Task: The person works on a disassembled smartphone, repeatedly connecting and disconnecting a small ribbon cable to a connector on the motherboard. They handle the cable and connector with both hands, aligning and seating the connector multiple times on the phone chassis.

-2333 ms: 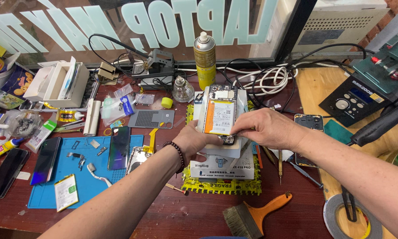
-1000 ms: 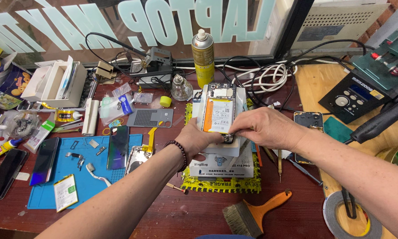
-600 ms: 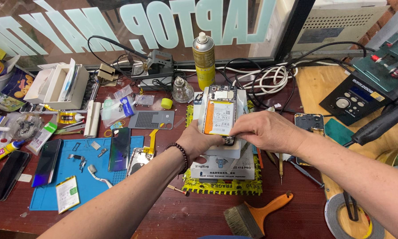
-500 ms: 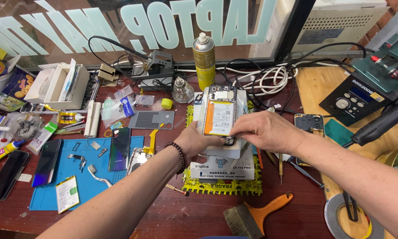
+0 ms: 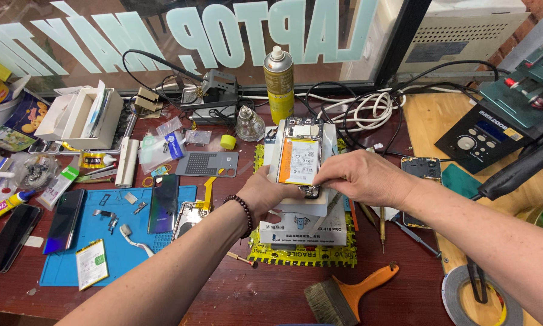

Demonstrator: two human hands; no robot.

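While both hands are working over the opened phone, which is lying back-off on a white box at the centre of the bench, the step in hand looks like a fiddly job at the phone's lower end, probably a connector or small part below the battery. Left hand is sitting at 7 o'clock of the phone, fingers curled and bracing its lower left edge. Right hand is coming in from 3 o'clock, fingertips pressed together and pinching at the phone's bottom edge; cannot tell what, if anything, is between them. Orange-and-white battery is showing in the chassis, circuit board at 12 o'clock of it.

Yellow spray can is standing at 12 o'clock of the phone, blue mat with loose parts at 9 o'clock, brush with orange handle at 6 o'clock, tweezers-like tool just beside the box at 4 o'clock.

Judging from this, the next move is calling for steady fine fingertip work, left hand keeping the phone from sliding off the box, light force only.
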